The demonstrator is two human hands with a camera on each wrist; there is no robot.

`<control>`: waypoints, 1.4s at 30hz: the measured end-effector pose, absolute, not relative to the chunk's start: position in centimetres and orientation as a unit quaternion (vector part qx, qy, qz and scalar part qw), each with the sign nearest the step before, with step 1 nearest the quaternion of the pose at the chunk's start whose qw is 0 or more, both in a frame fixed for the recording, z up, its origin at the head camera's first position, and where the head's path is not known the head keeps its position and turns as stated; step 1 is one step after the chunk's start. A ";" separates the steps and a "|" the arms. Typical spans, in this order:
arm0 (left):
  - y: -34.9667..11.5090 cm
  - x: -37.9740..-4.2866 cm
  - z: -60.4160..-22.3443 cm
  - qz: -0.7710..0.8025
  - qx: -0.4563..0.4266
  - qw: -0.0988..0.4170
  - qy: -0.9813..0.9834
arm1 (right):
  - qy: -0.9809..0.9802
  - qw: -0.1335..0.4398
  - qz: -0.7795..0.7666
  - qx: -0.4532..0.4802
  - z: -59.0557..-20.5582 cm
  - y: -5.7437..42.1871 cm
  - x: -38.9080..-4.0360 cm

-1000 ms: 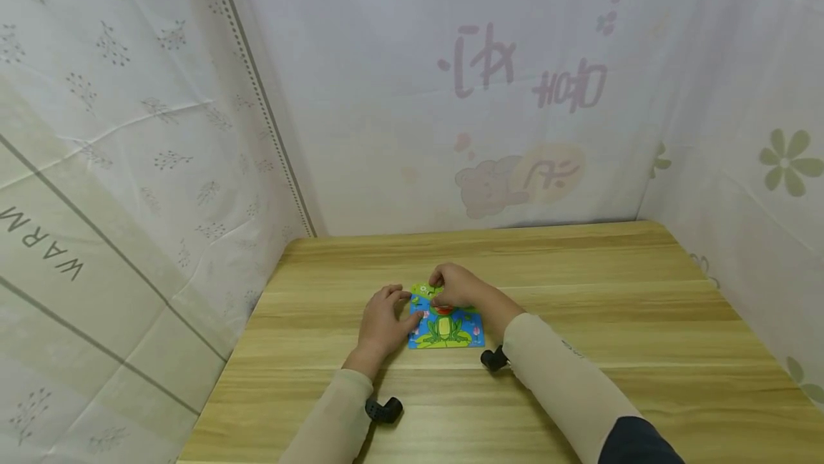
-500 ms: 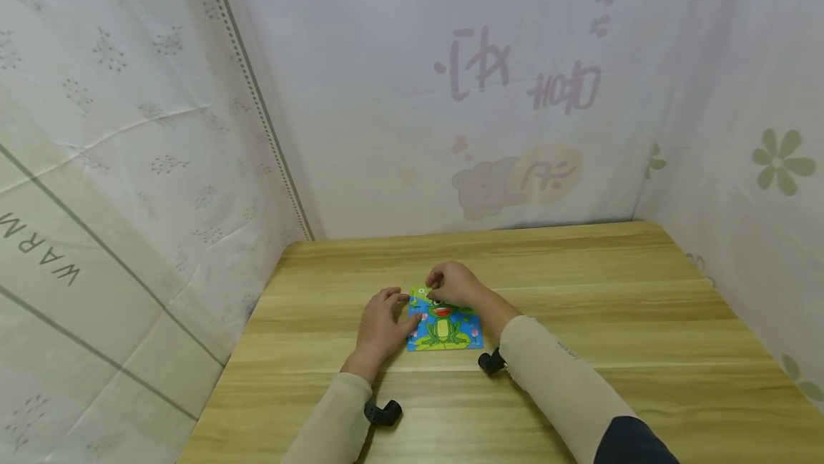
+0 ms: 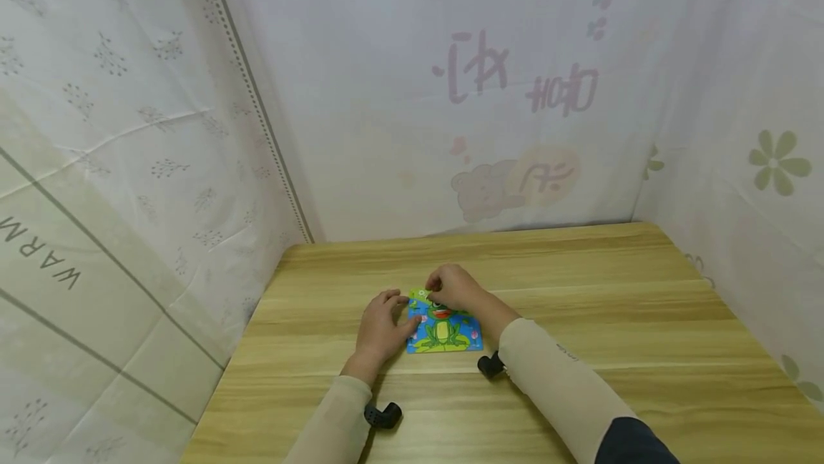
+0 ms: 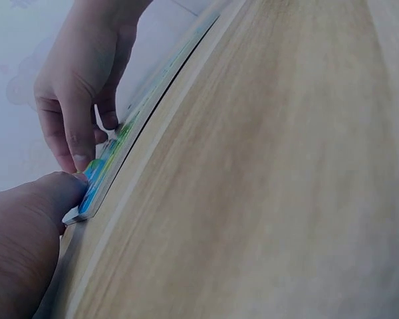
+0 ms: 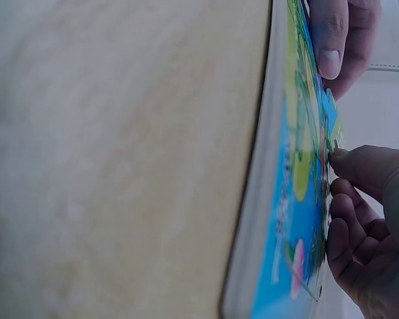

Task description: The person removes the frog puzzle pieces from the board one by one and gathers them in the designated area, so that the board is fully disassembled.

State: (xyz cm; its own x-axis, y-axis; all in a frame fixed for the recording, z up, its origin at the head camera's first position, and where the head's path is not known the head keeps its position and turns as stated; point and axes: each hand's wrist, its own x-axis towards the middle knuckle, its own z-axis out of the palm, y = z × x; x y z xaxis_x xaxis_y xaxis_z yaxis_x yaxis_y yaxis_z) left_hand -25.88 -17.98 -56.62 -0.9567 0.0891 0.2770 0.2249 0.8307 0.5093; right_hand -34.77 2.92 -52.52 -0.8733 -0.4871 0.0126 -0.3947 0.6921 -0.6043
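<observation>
A: With the frog puzzle point(image 3: 443, 333) as the middle of the dial, what is nearest?

B: A dark sleeve point(image 3: 634, 442) at four o'clock, joining the right beige sleeve point(image 3: 560, 385); the left beige sleeve point(image 3: 331, 421) lies between seven and eight. Small black devices mark both wrists, the left device point(image 3: 384, 415) at seven, the right device point(image 3: 491, 365) at four.

A: And the puzzle itself?

B: Flat on a wood-grain table point(image 3: 618, 307), near six o'clock from the center of the head view, its green frog upright to the wearer.

A: The hands?

B: The left hand point(image 3: 381, 326) steadies at nine o'clock, fingers extended and loosely spread, thumb resting on the puzzle's edge. The right hand point(image 3: 455, 288) arches over the top at twelve, thumb and fingers pinching a blue-and-green piece point(image 5: 330, 109). The right wrist view shows that piece tilted up from the picture; whether it touches the left thumb is unclear.

A: Farther off?

B: Beyond the table's back edge, pale cloth point(image 3: 354, 92) hangs at twelve, a printed bear point(image 3: 486, 191) just past the hour. Side cloth carries the word "WARM" point(image 3: 40, 253) at nine and a green flower point(image 3: 779, 162) at two.
</observation>
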 end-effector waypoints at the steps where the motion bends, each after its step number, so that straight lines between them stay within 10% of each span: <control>1: -18.0 -25.8 -56.6 -0.280 -0.083 0.121 -0.949 | 0.918 0.075 -0.309 -0.238 -52.6 2.9 -34.7; 42: -17.8 -25.5 -56.3 -0.278 -0.082 0.125 -0.949 | 0.908 0.040 -0.371 -0.190 -51.5 8.5 -34.6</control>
State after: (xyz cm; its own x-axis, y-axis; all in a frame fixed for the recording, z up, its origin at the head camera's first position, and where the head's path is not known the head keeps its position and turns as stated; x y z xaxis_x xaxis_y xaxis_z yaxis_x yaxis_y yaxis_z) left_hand -25.48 -17.77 -56.28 -0.9554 0.0867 0.2824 0.2254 0.8319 0.5071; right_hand -34.61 8.50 -51.47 -0.9244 -0.3750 0.0692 -0.3160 0.6517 -0.6895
